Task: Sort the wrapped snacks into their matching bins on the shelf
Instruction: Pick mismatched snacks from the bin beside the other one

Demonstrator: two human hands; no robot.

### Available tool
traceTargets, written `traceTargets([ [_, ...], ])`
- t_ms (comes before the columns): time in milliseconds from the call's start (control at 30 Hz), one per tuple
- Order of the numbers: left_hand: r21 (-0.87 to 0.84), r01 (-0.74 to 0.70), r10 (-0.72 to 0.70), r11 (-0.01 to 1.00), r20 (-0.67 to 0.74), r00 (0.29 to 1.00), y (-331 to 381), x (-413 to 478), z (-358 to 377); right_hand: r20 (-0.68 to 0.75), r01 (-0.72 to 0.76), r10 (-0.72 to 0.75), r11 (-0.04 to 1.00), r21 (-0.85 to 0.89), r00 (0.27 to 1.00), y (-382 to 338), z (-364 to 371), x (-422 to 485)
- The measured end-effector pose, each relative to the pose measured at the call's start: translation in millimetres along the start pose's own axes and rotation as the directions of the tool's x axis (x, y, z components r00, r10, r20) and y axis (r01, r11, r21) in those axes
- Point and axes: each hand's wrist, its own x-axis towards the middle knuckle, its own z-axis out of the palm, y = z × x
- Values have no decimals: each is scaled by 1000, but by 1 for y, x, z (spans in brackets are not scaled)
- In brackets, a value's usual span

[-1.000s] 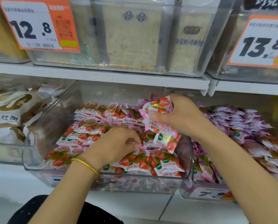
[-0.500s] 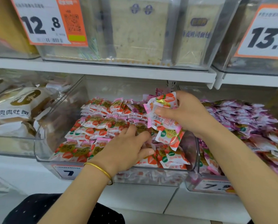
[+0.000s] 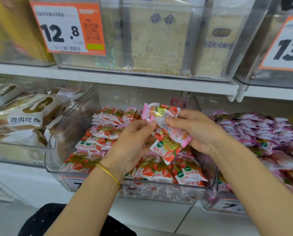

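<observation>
Left hand (image 3: 132, 145) pinches an edge of the strawberry packets (image 3: 168, 133). Right hand (image 3: 198, 132) grips the same bunch, held above the strawberry bin (image 3: 57, 143).

Risk: the wrappers look slick and loosely stacked, so a lower packet may slip free, possibly into the purple-packet bin (image 3: 210, 201) just beside.

Unclear: packet count, as fingers cover part of the bunch. The strawberry bin's back row is hidden; the purple-packet bin is cut off at the frame edge.

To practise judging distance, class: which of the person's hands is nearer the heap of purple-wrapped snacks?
Right. The right hand, holding strawberry packets, sits just beside the purple-wrapped snacks; the left hand is farther off, over the strawberry bin.
</observation>
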Motion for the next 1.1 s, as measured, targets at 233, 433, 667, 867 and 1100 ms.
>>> traceTargets([
  [233, 81, -221, 235, 972, -266, 935, 5, 20, -12, 18, 30, -27, 977, -211, 999, 2, -2, 1],
  [433, 156, -145, 179, 977, -226, 958, 4, 24, -9, -107, 168, -200, 953, -252, 974, 5, 5, 5],
  [667, -85, -87, 76, 993, -127, 989, 4, 22, -5, -294, 154, -113, 981, 121, 949, 15, 12, 11],
  [867, 200, -200, 243, 959, -218, 945, -5, 25, -8, -171, 141, -147, 989, -43, 974, 19, 14, 10],
  [1100, 518, -305, 505, 799, -302, 808, 4, 32, -11, -11, 35, -42, 925, -379, 999, 22, 9, 7],
])
